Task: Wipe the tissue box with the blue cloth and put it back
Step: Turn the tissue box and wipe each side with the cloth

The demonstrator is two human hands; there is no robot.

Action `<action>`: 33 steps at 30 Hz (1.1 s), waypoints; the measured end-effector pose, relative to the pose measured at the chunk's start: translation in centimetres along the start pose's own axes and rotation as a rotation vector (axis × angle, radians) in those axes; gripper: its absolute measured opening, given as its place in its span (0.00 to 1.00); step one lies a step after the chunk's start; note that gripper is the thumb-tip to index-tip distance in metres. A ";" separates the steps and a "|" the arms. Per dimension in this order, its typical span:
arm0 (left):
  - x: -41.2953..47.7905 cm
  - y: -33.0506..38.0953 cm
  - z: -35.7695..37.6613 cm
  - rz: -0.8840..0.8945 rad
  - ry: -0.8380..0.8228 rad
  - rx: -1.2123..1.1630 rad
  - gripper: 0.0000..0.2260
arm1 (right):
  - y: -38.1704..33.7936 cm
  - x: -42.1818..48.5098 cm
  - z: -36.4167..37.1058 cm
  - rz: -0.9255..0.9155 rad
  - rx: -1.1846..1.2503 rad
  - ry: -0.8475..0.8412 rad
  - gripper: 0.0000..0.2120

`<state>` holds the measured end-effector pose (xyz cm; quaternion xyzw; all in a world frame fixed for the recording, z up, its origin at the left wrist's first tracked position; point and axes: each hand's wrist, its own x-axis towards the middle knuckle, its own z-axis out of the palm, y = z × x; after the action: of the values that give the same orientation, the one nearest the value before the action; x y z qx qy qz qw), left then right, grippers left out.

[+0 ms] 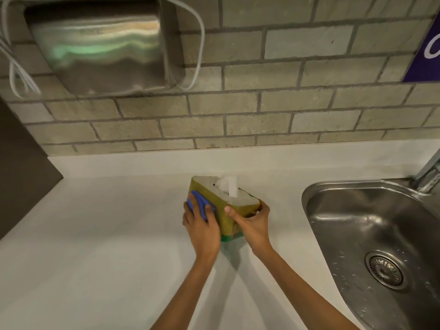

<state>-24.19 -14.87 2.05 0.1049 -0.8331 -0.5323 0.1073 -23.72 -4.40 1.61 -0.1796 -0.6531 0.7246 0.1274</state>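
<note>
An olive-green tissue box (215,198) with a pale top and a white tissue (229,185) sticking out stands on the white counter (107,234). My left hand (201,227) presses a bunched blue cloth (201,203) against the box's long left side. My right hand (253,223) grips the near right end of the box, thumb on its top edge. The box's lower near corner shows a green patch between my hands.
A steel sink (371,234) with a drain is set into the counter at the right, its tap (428,172) at the far right edge. A steel hand dryer (100,48) with loose cables hangs on the brick wall above left. A dark panel stands at the left.
</note>
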 end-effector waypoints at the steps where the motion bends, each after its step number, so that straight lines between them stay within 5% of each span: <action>1: -1.4 -0.4 0.3 0.029 -0.027 -0.029 0.25 | 0.1 -0.1 0.1 -0.023 0.004 -0.005 0.49; 5: -4.0 -1.5 0.3 0.017 -0.083 -0.145 0.26 | 0.9 -0.9 0.2 -0.081 0.004 -0.061 0.46; 11: -1.3 -1.2 -1.5 -0.196 -0.207 -0.389 0.29 | 2.1 -1.6 0.5 -0.097 0.077 -0.092 0.22; 17: -2.3 -1.3 -1.2 -0.223 -0.256 -0.258 0.33 | 2.5 -1.8 -0.3 -0.103 0.049 -0.024 0.29; 27: -1.6 0.1 0.5 -0.300 0.010 -0.343 0.16 | 3.5 -3.6 -0.2 -0.183 -0.030 0.027 0.21; 33: -3.0 0.1 1.0 -0.309 -0.033 -0.347 0.28 | 4.5 -4.3 -0.1 -0.206 -0.048 0.003 0.17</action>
<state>-21.58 -13.06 1.47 0.2025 -0.7050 -0.6792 0.0273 -19.52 -6.63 -2.41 -0.1155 -0.6852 0.6915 0.1976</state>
